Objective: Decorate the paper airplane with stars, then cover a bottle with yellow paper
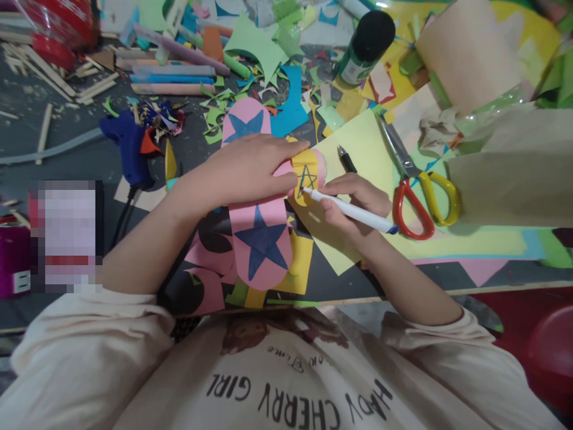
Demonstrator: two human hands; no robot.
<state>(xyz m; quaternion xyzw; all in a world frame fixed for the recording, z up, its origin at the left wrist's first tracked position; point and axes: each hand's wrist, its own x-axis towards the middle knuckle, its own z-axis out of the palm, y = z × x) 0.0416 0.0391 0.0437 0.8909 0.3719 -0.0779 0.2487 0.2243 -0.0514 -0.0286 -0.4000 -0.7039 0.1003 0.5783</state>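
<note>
A pink paper craft [261, 239] with rounded ends and dark blue stars lies crosswise in front of me. My left hand [250, 167] rests over its middle and holds it, finger and thumb on either side of a yellow paper patch [299, 161]. On the patch is a star outline in blue ink. My right hand [353, 206] grips a white marker [353, 210], its tip touching the star outline and its blue end toward me. The left palm hides the craft's centre.
Scissors [409, 173] with red and yellow handles lie at right on yellow paper [367, 137], near a black pen [345, 159]. A blue glue gun [128, 149] lies at left. Behind are markers [174, 79], paper scraps [255, 48] and a black-capped bottle [364, 48].
</note>
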